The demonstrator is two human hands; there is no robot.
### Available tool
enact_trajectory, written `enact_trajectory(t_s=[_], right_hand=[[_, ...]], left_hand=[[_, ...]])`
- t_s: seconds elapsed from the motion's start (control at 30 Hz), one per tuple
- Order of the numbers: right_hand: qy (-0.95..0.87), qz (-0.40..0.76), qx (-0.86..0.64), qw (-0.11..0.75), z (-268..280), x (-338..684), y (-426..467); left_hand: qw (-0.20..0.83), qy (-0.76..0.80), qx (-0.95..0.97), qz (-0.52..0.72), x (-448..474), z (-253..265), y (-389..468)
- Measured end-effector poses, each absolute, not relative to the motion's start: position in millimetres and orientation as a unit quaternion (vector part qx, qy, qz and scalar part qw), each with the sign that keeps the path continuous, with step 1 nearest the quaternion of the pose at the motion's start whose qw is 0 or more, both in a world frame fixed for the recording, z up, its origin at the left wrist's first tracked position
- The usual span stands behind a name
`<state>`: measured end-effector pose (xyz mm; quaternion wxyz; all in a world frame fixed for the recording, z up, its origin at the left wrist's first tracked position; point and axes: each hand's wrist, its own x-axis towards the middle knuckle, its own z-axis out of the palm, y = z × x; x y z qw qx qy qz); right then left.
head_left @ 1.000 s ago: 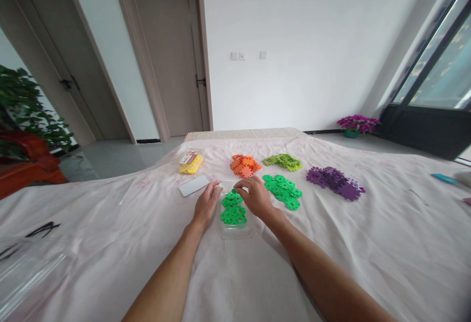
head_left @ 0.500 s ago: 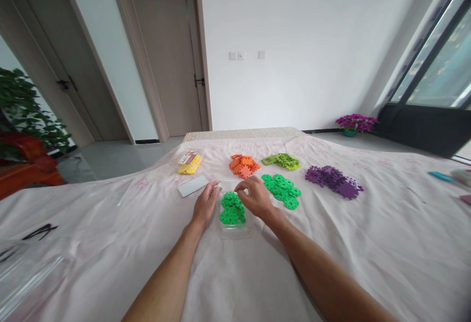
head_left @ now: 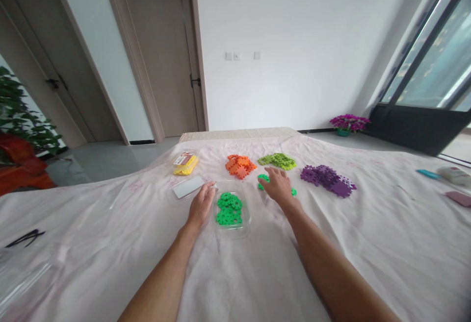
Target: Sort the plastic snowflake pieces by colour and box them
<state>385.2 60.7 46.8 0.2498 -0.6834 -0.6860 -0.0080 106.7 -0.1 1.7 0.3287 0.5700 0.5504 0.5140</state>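
Note:
A clear plastic container (head_left: 247, 219) stands on the cloth with green snowflake-shaped plastic pieces (head_left: 229, 208) in it. My left hand (head_left: 201, 204) grips the container's left rim, near its far corner. My right hand (head_left: 278, 185) is over the loose pile of green pieces (head_left: 263, 179), its fingers spread and nothing visibly held. Most of that pile is hidden under the hand. Beyond it lie an orange pile (head_left: 240, 166) and a lime green pile (head_left: 278, 161), while a purple pile (head_left: 328, 181) sits to the right.
A closed box of yellow pieces (head_left: 185, 163) and a clear lid with a white label (head_left: 189, 187) lie to the left. Glasses (head_left: 25, 237) and a large clear plastic container (head_left: 25, 283) are at the near left. A blue object (head_left: 428, 174) lies far right.
My right hand has moved from above the container rightward to the loose green pile, and its fingers have spread. My left hand stays at the container's rim.

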Motion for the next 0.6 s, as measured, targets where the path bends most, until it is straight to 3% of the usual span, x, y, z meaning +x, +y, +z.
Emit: enact_trajectory(t_s=[0.17, 0.27, 0.6], right_hand=[[-0.732, -0.027, -0.669, 0.127, 33, 389, 61], [-0.749, -0.026, -0.656, 0.095, 29, 386, 60], [-0.786, -0.037, -0.597, 0.157, 37, 379, 58]], left_hand=[[0.332, 0.537, 0.574, 0.522, 106, -1, 1], [0.326, 0.542, 0.576, 0.518, 106, -2, 2], [0.325, 0.542, 0.577, 0.518, 105, -3, 3]])
